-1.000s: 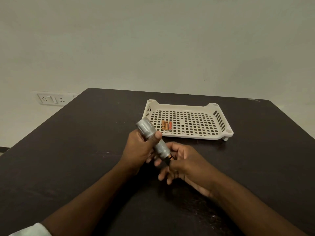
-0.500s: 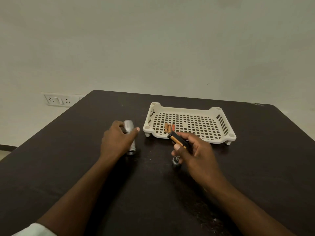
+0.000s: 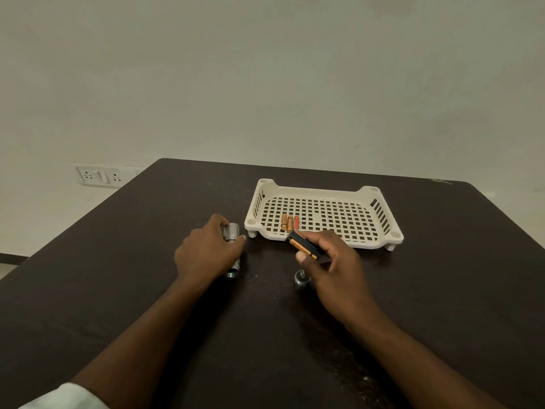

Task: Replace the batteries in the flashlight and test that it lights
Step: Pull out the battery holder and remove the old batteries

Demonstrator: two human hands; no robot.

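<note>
The silver flashlight body (image 3: 231,233) lies on the dark table with its open end towards me, under my left hand (image 3: 206,251), whose fingers rest around it. My right hand (image 3: 330,262) holds a black battery holder (image 3: 302,245) with orange-and-black batteries in it, just in front of the tray. The flashlight's silver end cap (image 3: 302,278) stands on the table just left of my right hand. Three loose small batteries (image 3: 290,222), two amber and one reddish, lie side by side in the white tray (image 3: 380,214).
The white perforated tray stands on short legs at the table's far middle. A wall socket panel (image 3: 100,175) is on the wall beyond the table's left edge. The dark table (image 3: 147,290) stretches to both sides.
The flashlight went from held up in both hands down onto the table under my left hand. My right hand pulled the battery holder out and moved right. The end cap now stands on the table.
</note>
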